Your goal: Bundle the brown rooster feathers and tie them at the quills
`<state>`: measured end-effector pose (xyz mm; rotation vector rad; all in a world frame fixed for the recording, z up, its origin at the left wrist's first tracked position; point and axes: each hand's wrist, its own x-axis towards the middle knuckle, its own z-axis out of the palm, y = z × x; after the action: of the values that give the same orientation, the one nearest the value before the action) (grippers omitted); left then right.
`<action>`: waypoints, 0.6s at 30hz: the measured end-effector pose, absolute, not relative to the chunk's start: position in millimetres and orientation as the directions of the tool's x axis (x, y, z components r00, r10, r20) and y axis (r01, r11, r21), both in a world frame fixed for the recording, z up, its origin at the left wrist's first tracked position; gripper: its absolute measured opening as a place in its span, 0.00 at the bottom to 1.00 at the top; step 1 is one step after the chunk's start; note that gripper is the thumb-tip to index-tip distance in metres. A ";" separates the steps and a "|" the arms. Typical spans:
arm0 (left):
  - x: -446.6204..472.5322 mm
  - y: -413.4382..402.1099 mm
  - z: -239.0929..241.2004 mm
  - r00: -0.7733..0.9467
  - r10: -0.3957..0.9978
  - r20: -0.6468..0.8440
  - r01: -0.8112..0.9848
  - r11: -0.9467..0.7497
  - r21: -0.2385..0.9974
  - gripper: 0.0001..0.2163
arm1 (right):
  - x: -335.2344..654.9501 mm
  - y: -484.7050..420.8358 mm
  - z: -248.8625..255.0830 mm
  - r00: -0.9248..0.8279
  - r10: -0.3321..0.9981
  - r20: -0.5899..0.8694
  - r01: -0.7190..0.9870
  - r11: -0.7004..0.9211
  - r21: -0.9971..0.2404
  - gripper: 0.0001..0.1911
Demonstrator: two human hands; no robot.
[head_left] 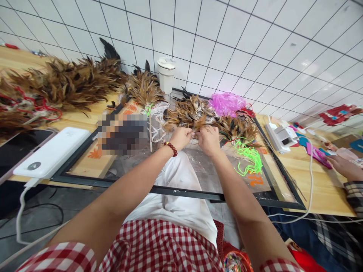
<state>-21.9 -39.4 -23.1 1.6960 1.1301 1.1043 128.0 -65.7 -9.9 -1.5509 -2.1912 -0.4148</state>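
I'm pinching a brown feather bundle [195, 124] between both hands: left grip [180, 138] and right grip [209, 139] clenching it, just above the glass-topped table [198, 177], beside green cord [249, 156].

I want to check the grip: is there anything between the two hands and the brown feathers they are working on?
Nothing visible. The left hand and right hand both touch the brown feathers directly, fingers pinching at the bundle's near edge over the glass panel.
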 end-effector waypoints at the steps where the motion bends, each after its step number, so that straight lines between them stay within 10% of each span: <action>1: -21.8 -38.2 -24.3 0.195 0.958 0.212 0.215 -0.253 0.943 0.12 | 128.6 -65.4 -9.1 -0.255 0.829 0.498 0.951 0.308 -0.027 0.11; 18: -21.8 -31.9 -21.5 -0.090 0.996 0.003 -0.160 -0.018 0.987 0.08 | 114.9 -53.0 -22.9 -0.167 0.910 0.380 0.934 0.270 -0.236 0.11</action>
<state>-21.8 -31.9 -21.5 1.0525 1.1480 1.3546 114.9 -53.0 -22.9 -1.6621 -2.1025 -0.0717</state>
